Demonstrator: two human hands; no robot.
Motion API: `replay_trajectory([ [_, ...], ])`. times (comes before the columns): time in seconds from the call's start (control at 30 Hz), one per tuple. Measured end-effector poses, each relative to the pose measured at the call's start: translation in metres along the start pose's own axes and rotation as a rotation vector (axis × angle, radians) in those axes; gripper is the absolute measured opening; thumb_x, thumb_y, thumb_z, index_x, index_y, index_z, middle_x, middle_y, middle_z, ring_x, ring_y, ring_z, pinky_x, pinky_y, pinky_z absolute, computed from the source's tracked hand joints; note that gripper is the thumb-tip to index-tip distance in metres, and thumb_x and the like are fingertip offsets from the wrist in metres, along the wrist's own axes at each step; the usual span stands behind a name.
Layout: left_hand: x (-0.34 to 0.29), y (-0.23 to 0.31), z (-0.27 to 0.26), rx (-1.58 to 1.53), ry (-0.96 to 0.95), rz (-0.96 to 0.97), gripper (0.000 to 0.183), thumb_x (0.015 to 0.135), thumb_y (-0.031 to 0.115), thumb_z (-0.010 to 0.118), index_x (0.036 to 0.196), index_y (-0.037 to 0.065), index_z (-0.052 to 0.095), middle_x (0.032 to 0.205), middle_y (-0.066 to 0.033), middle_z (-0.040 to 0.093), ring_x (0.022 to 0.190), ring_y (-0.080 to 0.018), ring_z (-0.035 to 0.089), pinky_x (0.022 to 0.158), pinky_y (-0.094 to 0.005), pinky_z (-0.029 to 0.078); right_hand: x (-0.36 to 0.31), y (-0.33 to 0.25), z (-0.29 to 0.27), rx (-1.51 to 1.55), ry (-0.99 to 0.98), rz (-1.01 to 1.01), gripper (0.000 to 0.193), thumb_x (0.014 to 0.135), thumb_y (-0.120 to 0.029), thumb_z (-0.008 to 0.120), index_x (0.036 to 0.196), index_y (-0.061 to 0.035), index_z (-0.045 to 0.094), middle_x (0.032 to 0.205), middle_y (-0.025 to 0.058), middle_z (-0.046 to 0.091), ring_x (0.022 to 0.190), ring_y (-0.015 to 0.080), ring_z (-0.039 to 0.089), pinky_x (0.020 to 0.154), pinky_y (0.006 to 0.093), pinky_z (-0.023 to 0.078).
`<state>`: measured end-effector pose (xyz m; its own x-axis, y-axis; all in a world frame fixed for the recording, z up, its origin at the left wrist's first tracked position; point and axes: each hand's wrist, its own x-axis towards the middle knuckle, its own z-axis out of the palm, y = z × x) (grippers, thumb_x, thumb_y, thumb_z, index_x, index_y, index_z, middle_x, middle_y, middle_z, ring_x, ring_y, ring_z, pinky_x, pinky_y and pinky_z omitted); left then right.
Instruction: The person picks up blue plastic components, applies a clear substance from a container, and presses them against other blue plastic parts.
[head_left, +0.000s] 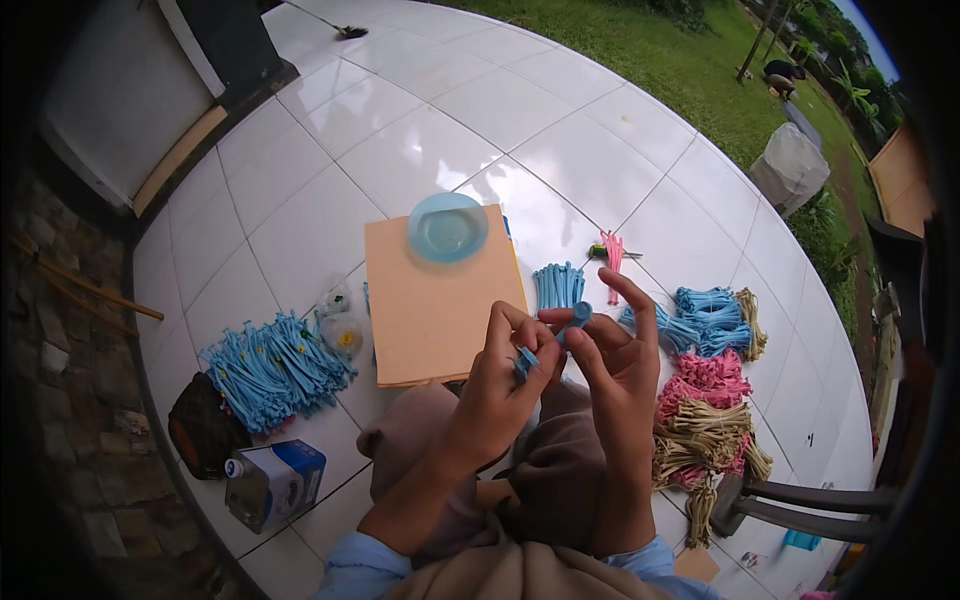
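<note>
A person sits on a white tiled floor (pixel 460 110), both hands raised in front of the lap. Farthest to the left of the left hand, a thin stick (pixel 90 285) crosses a stone-faced wall. Nearer, to the hand's left, a dark bag (pixel 208 425) stands against a large heap of light blue strips (pixel 280 370); a blue and silver metal can (pixel 275 485) stands close by, lower down. Clear plastic bags (pixel 340 335), one with something yellow inside, lie just beyond the heap. Ahead of the left hand is a flat peach-coloured board (pixel 440 320), with a round see-through blue dish (pixel 447 228) on its far end.

The left hand (pixel 515 350) is closed, its fingertips pinching a small blue strip (pixel 578 316) that is partly hidden by the fingers. The strip runs between the two hands, and its round end sits at the right hand (pixel 620 350), which grips it between thumb and a bent finger, the index finger raised. Just beyond the hands lies a neat blue bundle (pixel 558 287), then some pink strips (pixel 612 262) across a small tool (pixel 602 252). Right of the right hand are piled blue bundles (pixel 712 320), pink bundles (pixel 705 380) and tan bundles (pixel 705 430), with dark chair legs (pixel 810 510) beyond.
</note>
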<state>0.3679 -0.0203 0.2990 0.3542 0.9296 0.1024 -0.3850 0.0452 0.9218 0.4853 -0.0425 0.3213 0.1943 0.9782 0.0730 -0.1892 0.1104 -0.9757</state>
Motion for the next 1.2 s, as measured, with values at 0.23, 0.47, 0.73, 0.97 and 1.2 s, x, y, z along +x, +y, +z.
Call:
replay_trajectory([
  [0.23, 0.004, -0.002, -0.004, 0.070, -0.213, -0.063, 0.033, 0.086, 0.032, 0.059, 0.098, 0.006, 0.043, 0.083, -0.0006, 0.038, 0.087, -0.0084, 0.043, 0.077, -0.0245, 0.036, 0.002, 0.006, 0.001, 0.091, 0.069, -0.107, 0.052, 0.089, -0.004, 0.051, 0.131, -0.0009, 0.019, 0.102, 0.0191, 0.060, 0.089, 0.0173, 0.060, 0.077, 0.0265, 0.047],
  [0.47, 0.003, 0.004, -0.002, -0.242, -0.202, 0.220, 0.092, 0.065, 0.053, 0.075, 0.127, 0.009, 0.023, 0.113, -0.0066, 0.028, 0.113, -0.0161, 0.030, 0.094, -0.0319, 0.030, -0.008, 0.035, -0.001, -0.055, -0.106, 0.034, 0.048, 0.094, -0.018, 0.048, 0.132, -0.0051, 0.020, 0.101, 0.0127, 0.060, 0.091, 0.0155, 0.058, 0.078, 0.0270, 0.046],
  [0.73, 0.005, 0.010, -0.006, 0.155, -0.139, 0.331, 0.072, 0.088, 0.061, 0.033, 0.132, 0.005, 0.029, 0.136, -0.0082, 0.029, 0.126, -0.0200, 0.027, 0.103, -0.0387, 0.025, -0.005, 0.022, -0.011, -0.035, -0.113, 0.087, 0.039, 0.091, -0.017, 0.055, 0.124, -0.0069, 0.036, 0.076, 0.0007, 0.055, 0.074, 0.0064, 0.052, 0.066, 0.0187, 0.040],
  [0.97, 0.007, 0.014, -0.015, 0.195, 0.083, 0.477, 0.055, 0.097, 0.040, 0.020, 0.116, 0.001, 0.053, 0.116, -0.0127, 0.056, 0.106, -0.0203, 0.053, 0.089, -0.0327, 0.041, 0.008, 0.026, -0.019, -0.209, -0.181, 0.026, 0.055, 0.077, -0.006, 0.064, 0.124, -0.0066, 0.037, 0.071, 0.0000, 0.053, 0.071, 0.0081, 0.052, 0.071, 0.0248, 0.042],
  [1.2, 0.033, 0.027, -0.051, 0.166, 0.215, 0.351, 0.030, 0.093, 0.017, 0.044, 0.115, 0.000, 0.056, 0.107, -0.0112, 0.060, 0.095, -0.0143, 0.057, 0.085, -0.0284, 0.048, 0.051, 0.009, -0.037, -0.593, -0.360, -0.121, 0.065, 0.071, -0.001, 0.063, 0.128, -0.0088, 0.034, 0.070, 0.0022, 0.055, 0.075, 0.0113, 0.055, 0.078, 0.0299, 0.042],
])
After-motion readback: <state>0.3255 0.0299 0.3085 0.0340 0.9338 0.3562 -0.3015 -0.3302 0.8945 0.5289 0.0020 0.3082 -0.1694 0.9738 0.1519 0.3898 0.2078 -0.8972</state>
